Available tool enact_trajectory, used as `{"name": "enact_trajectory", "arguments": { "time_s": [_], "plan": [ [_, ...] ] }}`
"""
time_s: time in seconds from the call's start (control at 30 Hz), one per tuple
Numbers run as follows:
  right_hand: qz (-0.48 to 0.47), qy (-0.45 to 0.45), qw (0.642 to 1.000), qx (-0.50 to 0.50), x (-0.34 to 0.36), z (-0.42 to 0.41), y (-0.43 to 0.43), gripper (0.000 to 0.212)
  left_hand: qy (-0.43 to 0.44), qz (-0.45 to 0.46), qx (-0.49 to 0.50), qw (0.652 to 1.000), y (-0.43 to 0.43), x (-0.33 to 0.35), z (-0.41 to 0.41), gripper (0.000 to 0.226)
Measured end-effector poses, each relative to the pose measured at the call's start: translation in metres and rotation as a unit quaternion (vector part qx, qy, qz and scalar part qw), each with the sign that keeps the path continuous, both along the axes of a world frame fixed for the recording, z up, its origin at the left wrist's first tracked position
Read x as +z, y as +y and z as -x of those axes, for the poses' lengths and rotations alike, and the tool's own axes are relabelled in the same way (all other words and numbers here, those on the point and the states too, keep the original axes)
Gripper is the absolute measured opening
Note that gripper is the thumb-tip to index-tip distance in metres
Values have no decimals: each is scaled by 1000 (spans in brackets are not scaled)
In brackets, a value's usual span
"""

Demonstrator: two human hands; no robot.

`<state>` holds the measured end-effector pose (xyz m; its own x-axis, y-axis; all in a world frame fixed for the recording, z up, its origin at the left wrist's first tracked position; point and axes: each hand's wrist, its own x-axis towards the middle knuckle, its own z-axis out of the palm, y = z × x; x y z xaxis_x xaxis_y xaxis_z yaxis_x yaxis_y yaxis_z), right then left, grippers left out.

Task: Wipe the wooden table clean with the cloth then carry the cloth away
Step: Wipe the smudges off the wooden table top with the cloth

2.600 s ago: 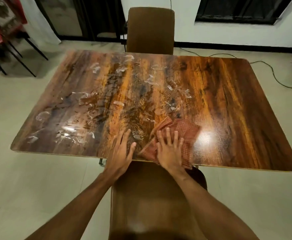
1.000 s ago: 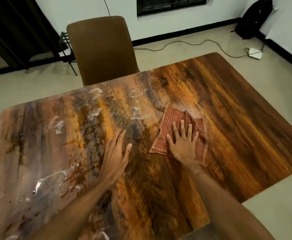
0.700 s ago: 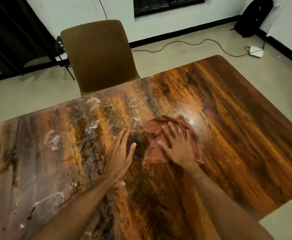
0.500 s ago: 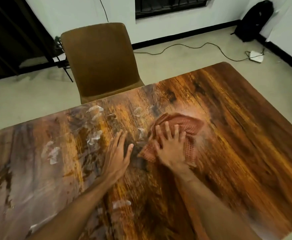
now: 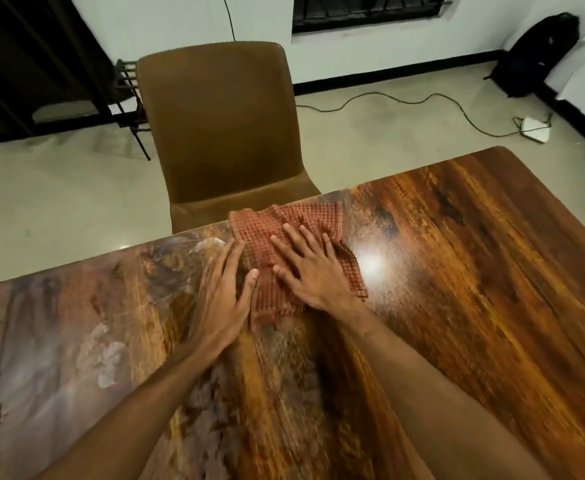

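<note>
Flat and splayed, my right hand [image 5: 313, 271] pins the cloth [image 5: 285, 237] at the table's [image 5: 474, 271] far edge. Left hand [image 5: 223, 296] lies open just beside it, over the smears I judge still unwiped.

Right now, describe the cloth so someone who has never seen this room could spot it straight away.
Start at the wooden table and go to its far edge, just in front of the brown chair. The cloth lies there, flat under the right hand. It is the only soft thing on the table: reddish, with a small check pattern.

Cloth [image 5: 277, 233] on table [image 5: 474, 271], before chair [image 5: 221, 133]
</note>
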<state>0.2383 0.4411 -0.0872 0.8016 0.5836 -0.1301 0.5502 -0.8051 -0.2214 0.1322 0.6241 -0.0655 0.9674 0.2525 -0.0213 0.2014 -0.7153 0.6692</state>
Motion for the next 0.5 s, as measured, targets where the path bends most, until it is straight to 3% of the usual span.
{"name": "enact_trajectory", "arguments": {
  "time_s": [0.1,0.2,0.27,0.43,0.5],
  "plan": [
    [16,14,994,-104,1,-35,17,63,-21,0,5,1000,16,1,-10,62],
    [9,12,1000,6,1,-27,51,65,-38,8,8,999,22,1,-20,60],
    [-7,6,1000,19,-1,-39,39,63,-35,15,6,999,21,0,-26,61],
    [23,17,971,-238,3,-105,-56,63,-49,17,-18,999,21,-4,-33,63],
    [25,17,967,-253,2,-103,-53,63,-51,22,-18,998,18,-4,-38,61]
  ]
}}
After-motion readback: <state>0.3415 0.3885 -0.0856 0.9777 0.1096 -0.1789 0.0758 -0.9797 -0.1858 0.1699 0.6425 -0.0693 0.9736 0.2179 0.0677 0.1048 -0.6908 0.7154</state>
